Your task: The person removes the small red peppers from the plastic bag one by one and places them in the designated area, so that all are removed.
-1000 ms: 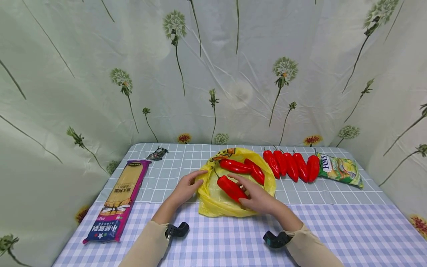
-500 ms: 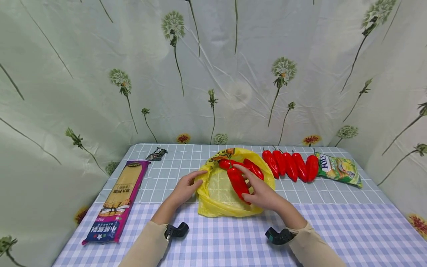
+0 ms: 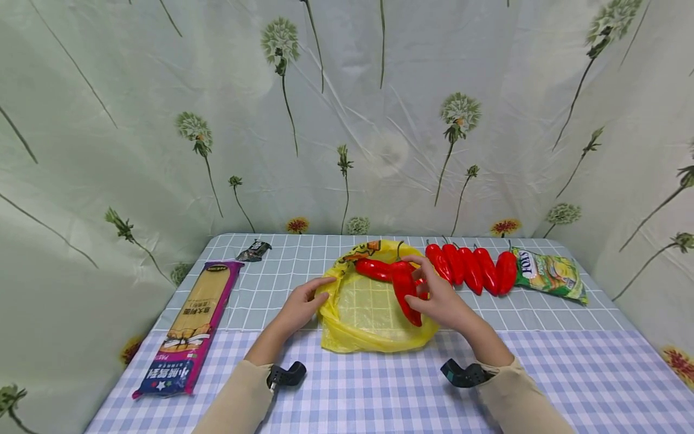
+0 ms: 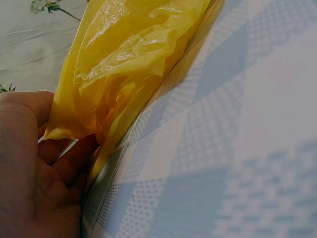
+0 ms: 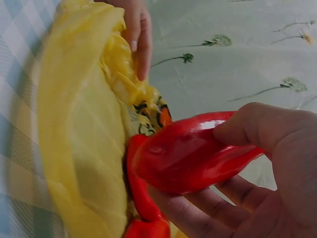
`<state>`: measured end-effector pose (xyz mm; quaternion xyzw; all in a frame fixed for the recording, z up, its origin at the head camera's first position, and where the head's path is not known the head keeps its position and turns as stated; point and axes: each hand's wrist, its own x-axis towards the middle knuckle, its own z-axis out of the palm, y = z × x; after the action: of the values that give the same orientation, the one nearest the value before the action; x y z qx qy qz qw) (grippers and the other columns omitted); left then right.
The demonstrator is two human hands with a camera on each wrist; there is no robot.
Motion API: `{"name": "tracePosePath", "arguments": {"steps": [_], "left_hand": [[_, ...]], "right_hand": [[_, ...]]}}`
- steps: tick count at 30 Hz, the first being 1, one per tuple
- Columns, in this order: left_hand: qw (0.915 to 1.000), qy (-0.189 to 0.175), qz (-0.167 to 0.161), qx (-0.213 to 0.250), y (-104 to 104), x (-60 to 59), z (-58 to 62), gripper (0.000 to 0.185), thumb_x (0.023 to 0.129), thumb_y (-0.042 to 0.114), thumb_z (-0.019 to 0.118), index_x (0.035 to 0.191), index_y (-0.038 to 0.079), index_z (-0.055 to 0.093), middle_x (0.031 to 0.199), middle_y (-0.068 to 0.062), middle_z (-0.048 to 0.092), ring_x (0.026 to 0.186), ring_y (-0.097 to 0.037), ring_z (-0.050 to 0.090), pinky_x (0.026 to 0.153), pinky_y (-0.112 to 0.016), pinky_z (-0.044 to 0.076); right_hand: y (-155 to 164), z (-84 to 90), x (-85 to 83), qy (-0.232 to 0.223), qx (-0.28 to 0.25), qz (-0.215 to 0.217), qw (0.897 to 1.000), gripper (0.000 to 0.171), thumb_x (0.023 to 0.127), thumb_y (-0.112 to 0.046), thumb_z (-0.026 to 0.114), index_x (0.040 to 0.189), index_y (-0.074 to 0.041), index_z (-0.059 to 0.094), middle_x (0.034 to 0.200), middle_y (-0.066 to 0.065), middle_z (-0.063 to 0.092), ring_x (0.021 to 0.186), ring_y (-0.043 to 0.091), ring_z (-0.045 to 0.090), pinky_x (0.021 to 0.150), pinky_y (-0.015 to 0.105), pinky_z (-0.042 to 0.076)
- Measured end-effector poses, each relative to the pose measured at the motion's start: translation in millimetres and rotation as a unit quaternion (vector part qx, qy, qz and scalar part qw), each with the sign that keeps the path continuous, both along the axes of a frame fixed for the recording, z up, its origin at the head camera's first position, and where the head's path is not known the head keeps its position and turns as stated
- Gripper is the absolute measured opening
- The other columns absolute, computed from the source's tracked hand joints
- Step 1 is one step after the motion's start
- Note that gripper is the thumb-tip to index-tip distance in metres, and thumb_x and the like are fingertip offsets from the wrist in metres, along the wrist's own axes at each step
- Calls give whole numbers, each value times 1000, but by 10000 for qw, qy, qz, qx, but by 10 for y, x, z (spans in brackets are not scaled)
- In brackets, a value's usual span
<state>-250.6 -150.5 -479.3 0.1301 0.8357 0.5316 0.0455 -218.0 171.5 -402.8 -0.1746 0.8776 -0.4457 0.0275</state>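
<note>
Gripping a glossy red long pepper (image 3: 408,291) between thumb and curled fingers, the right hand (image 3: 441,300) is holding it just above the right part of the crinkly yellow plastic bag (image 3: 347,337), stem end pointing away from the person. In the right wrist view the thumb is pressing on top of the held pepper (image 5: 190,153) and the fingers are wrapping under it. Another red pepper (image 3: 374,269) is lying in the bag near its far rim, just beside the held one. The left hand (image 3: 300,306) is pinching the bag's left edge, fingers curled onto the plastic; the left wrist view is showing the yellow film (image 4: 124,64) bunched against that hand (image 4: 34,168). The bag is sitting on the checked tablecloth (image 3: 379,392), mid-table. A row of four red peppers (image 3: 473,269) is lying on the cloth right of the bag, with a green-yellow snack packet (image 3: 550,274) just beyond them. A long purple-edged pasta packet (image 3: 190,325) is lying well to the left, and a small dark wrapper (image 3: 255,249) is sitting near the far left corner.
</note>
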Motion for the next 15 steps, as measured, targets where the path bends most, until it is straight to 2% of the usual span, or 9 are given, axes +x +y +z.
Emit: {"name": "tracePosePath", "arguments": {"steps": [5, 12, 15], "left_hand": [[10000, -9, -37, 7, -3, -11, -5, 38, 101, 17, 57, 139, 23, 60, 151, -6, 52, 143, -29, 44, 116, -50, 40], [10000, 48, 16, -42, 1, -8, -3, 38, 101, 17, 57, 138, 24, 60, 150, -5, 53, 142, -29, 45, 116, -50, 40], [10000, 51, 37, -34, -3, -7, -6, 38, 101, 17, 57, 138, 24, 61, 150, -5, 54, 142, -28, 46, 116, -50, 40]], "right_hand": [[96, 50, -12, 232, 78, -125, 9996, 78, 81, -7, 76, 144, -19, 31, 121, 16, 58, 99, 26, 59, 77, 36, 63], [232, 110, -24, 149, -9, -275, 9995, 76, 81, -8, 77, 142, -13, 33, 130, 18, 54, 91, 25, 62, 76, 34, 63], [278, 134, -30, 147, 98, -381, 9991, 73, 81, -10, 78, 140, -13, 35, 132, 19, 53, 97, 28, 62, 76, 36, 63]]}}
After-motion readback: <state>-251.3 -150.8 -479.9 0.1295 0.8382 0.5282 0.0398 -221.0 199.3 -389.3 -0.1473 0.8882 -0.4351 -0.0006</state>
